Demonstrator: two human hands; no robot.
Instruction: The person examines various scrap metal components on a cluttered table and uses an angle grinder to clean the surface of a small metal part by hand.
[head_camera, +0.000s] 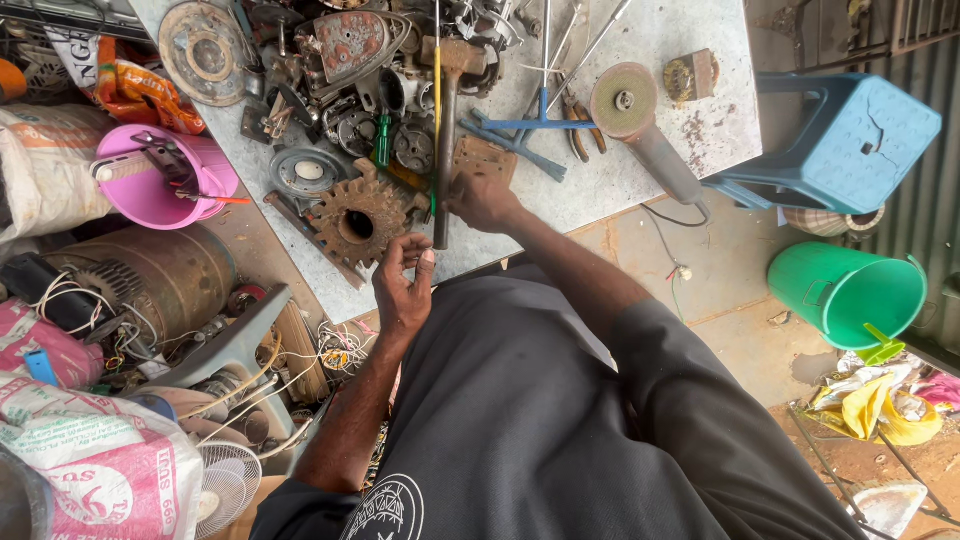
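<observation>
Leaning over the worktop (640, 190), we pinch something too small to make out in our left hand (403, 290) at its near edge, fingers narrowed. Our right hand (483, 200), loosely curled, rests on a long rusty hammer (445, 130) beside a toothed rusty disc (360, 218). Farther along the worktop lie pliers (582, 125), blue bars (535, 125) and an angle grinder (640, 125). We judge sorting is under way.
</observation>
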